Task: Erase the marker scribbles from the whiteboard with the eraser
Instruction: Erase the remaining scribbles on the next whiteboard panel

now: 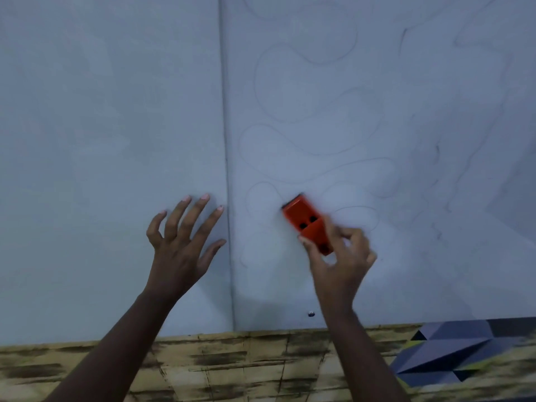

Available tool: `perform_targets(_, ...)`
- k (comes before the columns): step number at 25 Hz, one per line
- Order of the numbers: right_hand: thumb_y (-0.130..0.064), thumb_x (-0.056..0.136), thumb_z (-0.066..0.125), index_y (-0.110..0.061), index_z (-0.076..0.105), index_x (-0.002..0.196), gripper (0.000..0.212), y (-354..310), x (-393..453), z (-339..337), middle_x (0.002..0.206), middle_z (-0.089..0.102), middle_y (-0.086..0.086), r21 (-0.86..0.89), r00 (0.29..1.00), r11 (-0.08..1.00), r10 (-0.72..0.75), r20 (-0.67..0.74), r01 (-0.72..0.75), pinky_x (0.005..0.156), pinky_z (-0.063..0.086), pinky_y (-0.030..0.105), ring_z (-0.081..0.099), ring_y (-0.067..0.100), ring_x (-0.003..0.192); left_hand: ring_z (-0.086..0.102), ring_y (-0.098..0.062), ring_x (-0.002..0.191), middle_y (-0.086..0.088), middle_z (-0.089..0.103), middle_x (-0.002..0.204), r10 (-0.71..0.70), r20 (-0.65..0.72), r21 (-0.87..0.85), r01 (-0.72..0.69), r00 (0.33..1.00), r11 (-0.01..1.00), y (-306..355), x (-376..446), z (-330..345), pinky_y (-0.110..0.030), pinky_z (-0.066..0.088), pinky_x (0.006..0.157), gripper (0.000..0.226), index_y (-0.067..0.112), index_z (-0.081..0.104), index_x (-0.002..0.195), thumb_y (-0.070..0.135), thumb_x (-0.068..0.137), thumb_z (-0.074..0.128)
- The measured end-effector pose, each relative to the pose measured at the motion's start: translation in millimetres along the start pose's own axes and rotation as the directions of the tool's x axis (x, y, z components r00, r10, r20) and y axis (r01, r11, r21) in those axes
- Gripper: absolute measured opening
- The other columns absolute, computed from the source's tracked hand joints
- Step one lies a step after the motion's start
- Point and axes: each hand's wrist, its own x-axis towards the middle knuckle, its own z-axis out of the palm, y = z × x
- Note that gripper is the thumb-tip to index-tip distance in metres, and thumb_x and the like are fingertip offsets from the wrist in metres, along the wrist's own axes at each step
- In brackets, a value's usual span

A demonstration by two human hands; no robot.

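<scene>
A pale whiteboard (pixel 116 111) fills most of the head view, split by a vertical seam (pixel 227 175). Thin looping marker scribbles (pixel 304 111) cover the right panel, with darker smudged lines further right. My right hand (pixel 340 256) grips an orange eraser (pixel 306 220) by its lower end and presses it against the board over the lower loops. The eraser is tilted, its top leaning left. My left hand (pixel 181 242) rests on the left panel with fingers spread, just left of the seam, and holds nothing.
Below the board's bottom edge runs a wall with a yellow-brown brick pattern (pixel 232 367). A grey-blue geometric patch (pixel 452 352) sits at the lower right. A small dark screw (pixel 311 314) marks the board near its bottom edge.
</scene>
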Motion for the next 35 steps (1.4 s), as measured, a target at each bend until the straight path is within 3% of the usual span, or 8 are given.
perform_targets(3,-0.043,0.08,0.085,-0.021,0.071,0.132,0.057,-14.0,17.8,3.0,0.105,0.053,0.005,0.047,0.999,0.999,0.021,-0.032,-0.02,0.086,0.033,0.038,0.051,0.022,0.098,0.035,-0.034,0.155,-0.011,0.039,0.167,-0.031,-0.116,0.02,0.033,0.993,0.999,-15.2,32.5,5.5,-0.059,0.029,0.113,0.06,0.02,0.051,0.157,0.042,0.103,0.069)
perform_targets(8,-0.039,0.075,0.088,-0.029,0.063,0.131,0.062,6.7,-103.9,47.9,0.103,0.058,0.008,-0.14,0.877,0.899,-0.354,0.326,0.415,0.083,0.035,0.043,0.052,0.028,0.091,0.013,-0.033,0.164,-0.01,0.012,0.178,-0.051,-0.102,0.076,0.059,0.993,0.995,-13.8,30.9,29.3,-0.06,0.009,0.127,0.068,0.019,0.028,0.168,0.046,0.109,0.051)
perform_targets(11,-0.041,0.068,0.095,-0.031,0.068,0.125,0.064,24.1,-134.6,53.8,0.106,0.056,0.004,-0.125,0.825,0.866,-0.404,0.396,0.484,0.084,0.037,0.044,0.054,0.025,0.094,0.011,-0.032,0.164,-0.009,0.011,0.178,-0.049,-0.137,0.08,0.06,0.989,0.995,-13.5,29.5,35.9,-0.062,0.009,0.128,0.067,0.018,0.028,0.168,0.045,0.109,0.047)
perform_targets(16,-0.05,0.083,0.079,-0.032,0.071,0.129,0.05,-7.5,-64.8,35.9,0.105,0.062,0.006,-0.1,0.892,0.906,-0.379,0.244,0.412,0.084,0.035,0.045,0.06,0.028,0.088,0.01,-0.032,0.164,-0.01,0.01,0.178,-0.03,-0.178,0.076,0.044,0.984,0.996,-13.5,27.6,41.1,-0.061,0.007,0.13,0.068,0.018,0.026,0.168,0.045,0.109,0.045)
perform_targets(20,-0.05,0.079,0.083,-0.026,0.074,0.128,0.055,-45.9,19.2,19.0,0.107,0.059,0.004,0.005,0.993,0.993,-0.116,-0.031,0.116,0.088,0.03,0.039,0.056,0.023,0.096,0.009,-0.032,0.164,-0.009,0.008,0.178,-0.011,-0.189,0.081,0.027,0.982,0.996,-13.8,26.9,41.4,-0.06,0.006,0.13,0.068,0.018,0.023,0.169,0.046,0.109,0.042)
perform_targets(23,-0.049,0.079,0.084,-0.021,0.072,0.131,0.06,-53.1,38.6,18.9,0.108,0.055,0.004,0.103,0.996,0.995,0.004,-0.085,0.005,0.092,0.03,0.037,0.056,0.023,0.098,0.01,-0.032,0.164,-0.009,0.01,0.178,-0.01,-0.194,0.081,0.027,0.981,0.996,-13.5,26.9,41.4,-0.06,0.007,0.13,0.068,0.019,0.024,0.169,0.045,0.109,0.042)
perform_targets(29,-0.051,0.084,0.082,-0.023,0.073,0.128,0.053,-25.4,-48.9,44.6,0.097,0.061,0.009,-0.016,0.925,0.94,-0.332,0.183,0.34,0.077,0.036,0.042,0.059,0.031,0.081,0.01,-0.032,0.164,-0.009,0.01,0.178,-0.019,-0.193,0.087,0.037,0.981,0.995,-13.5,29.4,41.4,-0.059,0.006,0.13,0.069,0.019,0.022,0.169,0.045,0.109,0.044)
perform_targets(35,-0.052,0.083,0.083,-0.024,0.075,0.125,0.051,-34.4,-5.6,24.9,0.102,0.064,0.006,0.001,0.896,0.903,-0.426,0.126,0.43,0.08,0.037,0.043,0.062,0.031,0.086,0.03,-0.03,0.156,-0.009,0.035,0.165,-0.063,-0.211,0.025,0.07,0.975,0.997,-13.6,41.6,25.9,-0.054,0.021,0.122,0.06,0.022,0.046,0.157,0.041,0.102,0.059)
